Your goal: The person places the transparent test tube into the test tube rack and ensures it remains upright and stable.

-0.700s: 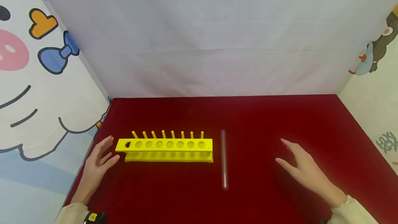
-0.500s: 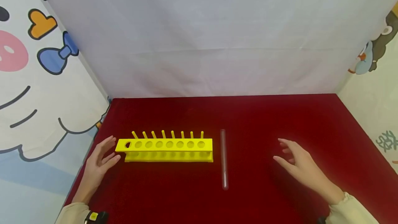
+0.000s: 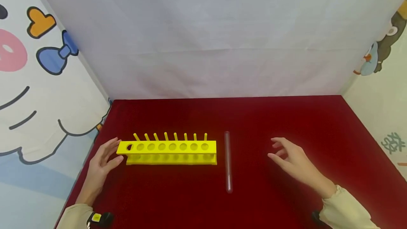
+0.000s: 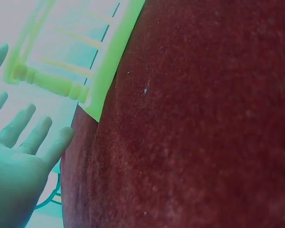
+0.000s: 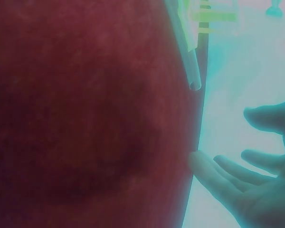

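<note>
A yellow test tube rack [image 3: 166, 147], with a row of round holes and a line of pegs behind them, stands on the dark red tabletop. My left hand [image 3: 101, 162] is at its left end, thumb and fingers spread around that end with relaxed fingers. In the left wrist view the fingers [image 4: 40, 135] of this hand show just off the end of the rack [image 4: 102, 71]. To the right of the rack lies a clear glass test tube [image 3: 228, 162], its rounded end toward me. My right hand [image 3: 294, 160] hovers right of the tube, fingers loosely bent and holding nothing.
The dark red cloth [image 3: 254, 200] covers the table. A white curtain [image 3: 222, 38] hangs behind its far edge. Cartoon-printed panels stand on the left [image 3: 41, 98] and right [image 3: 378, 109] sides.
My right hand has moved left, closer to the test tube. The left hand has edged slightly toward the rack's left end. Rack and tube stay where they were on the table.
</note>
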`<action>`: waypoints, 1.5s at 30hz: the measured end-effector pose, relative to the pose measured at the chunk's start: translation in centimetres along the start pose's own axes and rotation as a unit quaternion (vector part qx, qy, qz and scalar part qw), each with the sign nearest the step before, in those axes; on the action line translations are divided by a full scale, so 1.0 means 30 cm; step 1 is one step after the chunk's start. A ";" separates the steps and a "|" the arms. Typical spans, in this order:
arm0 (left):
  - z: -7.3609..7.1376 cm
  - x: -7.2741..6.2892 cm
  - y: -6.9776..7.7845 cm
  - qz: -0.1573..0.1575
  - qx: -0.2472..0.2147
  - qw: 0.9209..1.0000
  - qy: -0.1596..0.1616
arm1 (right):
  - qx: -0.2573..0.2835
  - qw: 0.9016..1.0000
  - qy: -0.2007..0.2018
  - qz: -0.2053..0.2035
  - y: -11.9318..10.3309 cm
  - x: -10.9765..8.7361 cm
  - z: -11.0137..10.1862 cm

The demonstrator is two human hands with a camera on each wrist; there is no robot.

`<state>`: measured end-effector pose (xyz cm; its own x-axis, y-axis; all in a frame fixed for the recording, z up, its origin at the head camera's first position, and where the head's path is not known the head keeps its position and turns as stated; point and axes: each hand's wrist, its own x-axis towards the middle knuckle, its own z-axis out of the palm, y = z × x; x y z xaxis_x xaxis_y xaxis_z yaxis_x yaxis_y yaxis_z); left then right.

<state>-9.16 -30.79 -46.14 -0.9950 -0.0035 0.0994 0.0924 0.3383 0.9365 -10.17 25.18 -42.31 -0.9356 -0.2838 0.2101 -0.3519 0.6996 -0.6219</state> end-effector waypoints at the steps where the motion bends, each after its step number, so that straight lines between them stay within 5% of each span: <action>1: -0.001 0.001 0.000 0.000 -0.001 1.000 0.001 | 0.002 1.000 -0.005 0.003 -0.002 0.009 0.005; 19: 0.003 0.032 0.003 0.025 -0.038 0.999 -0.004 | 0.018 0.998 -0.053 0.016 -0.073 0.089 0.074; 28: 0.008 0.044 -0.001 0.032 -0.039 0.999 -0.002 | 0.074 0.991 -0.091 0.059 -0.084 0.118 0.105; 45: 0.024 0.051 -0.003 0.038 -0.079 0.996 0.003 | 0.099 0.986 -0.102 0.084 -0.139 0.180 0.180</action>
<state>-10.71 -30.14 -46.31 -0.9846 0.0100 0.1746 0.1734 0.1857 0.9672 -13.60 17.20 -42.66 -0.9478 -0.3148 -0.0511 -0.1614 0.6117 -0.7745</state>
